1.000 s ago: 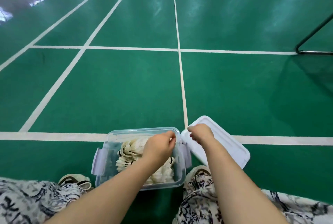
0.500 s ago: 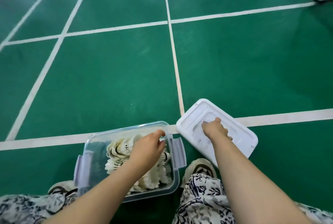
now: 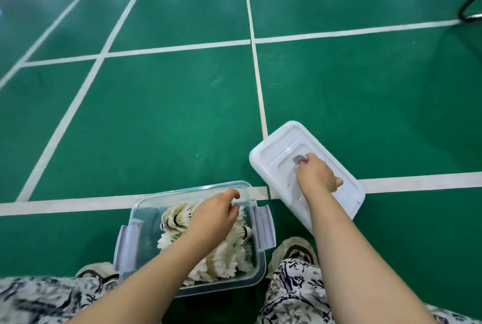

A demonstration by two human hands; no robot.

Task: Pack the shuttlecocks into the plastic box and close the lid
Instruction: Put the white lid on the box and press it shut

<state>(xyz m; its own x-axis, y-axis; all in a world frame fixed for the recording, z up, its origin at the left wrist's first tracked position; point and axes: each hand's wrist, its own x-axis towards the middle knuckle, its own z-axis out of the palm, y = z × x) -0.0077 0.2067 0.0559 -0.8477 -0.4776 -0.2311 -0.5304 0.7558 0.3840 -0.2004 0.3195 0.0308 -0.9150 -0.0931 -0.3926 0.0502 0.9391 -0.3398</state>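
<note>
A clear plastic box [image 3: 146, 209] with grey side latches sits on the green floor between my feet, holding several white shuttlecocks [image 3: 221, 258]. My left hand [image 3: 214, 216] hovers over them inside the box with loosely curled fingers; whether it holds one is hidden. The white lid [image 3: 281, 146] lies flat on the floor to the right of the box. My right hand [image 3: 315, 176] is on top of the lid, its fingers curled round the grey handle [image 3: 300, 158] at the lid's middle.
White court lines cross the green floor. A dark metal frame [image 3: 469, 8] with netting stands at the far right. My shoes [image 3: 294, 248] and patterned trouser legs flank the box.
My right hand moved from the lid's near corner onto its middle and took the grey handle. The left hand stayed over the shuttlecocks. The view tilted downward.
</note>
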